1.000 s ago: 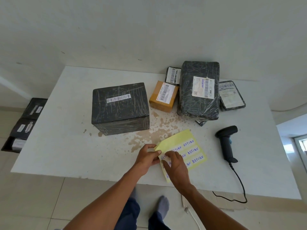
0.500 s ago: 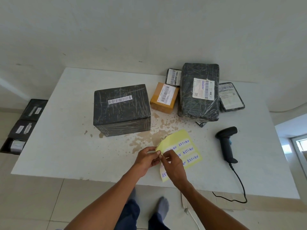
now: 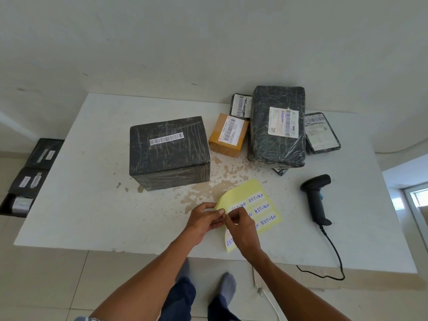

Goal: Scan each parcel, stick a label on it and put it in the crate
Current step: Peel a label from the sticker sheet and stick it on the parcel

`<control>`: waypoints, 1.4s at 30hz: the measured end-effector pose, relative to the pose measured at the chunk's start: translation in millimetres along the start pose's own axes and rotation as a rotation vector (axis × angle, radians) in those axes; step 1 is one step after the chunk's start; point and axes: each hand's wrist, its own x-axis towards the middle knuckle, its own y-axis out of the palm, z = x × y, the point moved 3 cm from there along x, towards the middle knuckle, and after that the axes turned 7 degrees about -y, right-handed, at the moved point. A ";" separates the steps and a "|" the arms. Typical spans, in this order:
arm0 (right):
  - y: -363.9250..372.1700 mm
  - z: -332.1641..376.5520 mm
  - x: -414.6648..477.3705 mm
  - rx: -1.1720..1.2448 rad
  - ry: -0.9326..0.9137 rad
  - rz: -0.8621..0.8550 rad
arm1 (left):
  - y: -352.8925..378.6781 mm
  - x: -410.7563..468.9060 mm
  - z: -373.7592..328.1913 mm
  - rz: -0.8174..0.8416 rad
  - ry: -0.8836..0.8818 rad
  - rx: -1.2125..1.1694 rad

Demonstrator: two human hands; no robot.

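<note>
Peeling label, apparently, from yellow sticker sheet marked RETURN (image 3: pixel 252 198) over white desk (image 3: pixel 92 205): left hand (image 3: pixel 203 218) pinches curled sheet corner, right hand (image 3: pixel 242 230) pinches beside it. Large black film-wrapped box parcel (image 3: pixel 169 151) sits ahead-left of both, long axis across desk, left hand nearer.

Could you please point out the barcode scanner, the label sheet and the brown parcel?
barcode scanner (image 3: pixel 316 202): head view, black handle.
label sheet (image 3: pixel 243 191): head view, bare yellow upper part.
brown parcel (image 3: pixel 230 130): head view, its white shipping label.
</note>
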 end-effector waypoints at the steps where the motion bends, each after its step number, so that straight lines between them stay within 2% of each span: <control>1: 0.5 0.4 -0.1 0.001 0.000 0.003 | -0.1 -0.4 -0.1 0.002 -0.002 -0.004; 8: 0.9 3.6 1.1 -0.045 0.010 0.038 | -0.3 -4.4 -2.1 0.039 -0.003 -0.001; 12: -1.2 4.7 2.6 -0.087 0.042 -0.005 | -1.6 -3.4 -3.4 -0.007 0.002 0.047; 18: -19.8 8.2 7.6 0.078 0.125 -0.143 | -16.7 1.8 -8.1 -0.352 0.118 0.282; 22: -38.5 15.1 6.9 0.105 0.113 -0.182 | -23.3 -0.4 -14.5 -0.438 0.131 0.457; 25: -45.3 24.9 5.8 0.021 0.070 -0.181 | -13.7 -13.0 -22.7 -0.603 0.197 0.794; 27: -43.5 32.8 4.8 -0.028 0.040 -0.178 | -1.2 -30.9 -27.5 -0.745 0.362 0.933; 28: -41.6 35.6 4.8 -0.046 0.024 -0.185 | 7.8 -37.4 -27.4 -0.714 0.467 0.914; 29: -38.4 39.6 5.0 -0.056 0.005 -0.193 | 16.8 -42.6 -27.2 -0.606 0.553 0.843; 31: -29.0 49.7 5.6 -0.053 -0.028 -0.186 | 33.8 -52.1 -26.0 -0.322 0.575 0.717; 32: -24.1 56.0 6.3 -0.042 -0.048 -0.173 | 38.8 -56.0 -26.4 -0.239 0.565 0.670; 42: -0.5 123.1 -2.4 -0.036 -0.379 -0.166 | 14.7 -82.3 -77.6 -0.081 0.557 0.178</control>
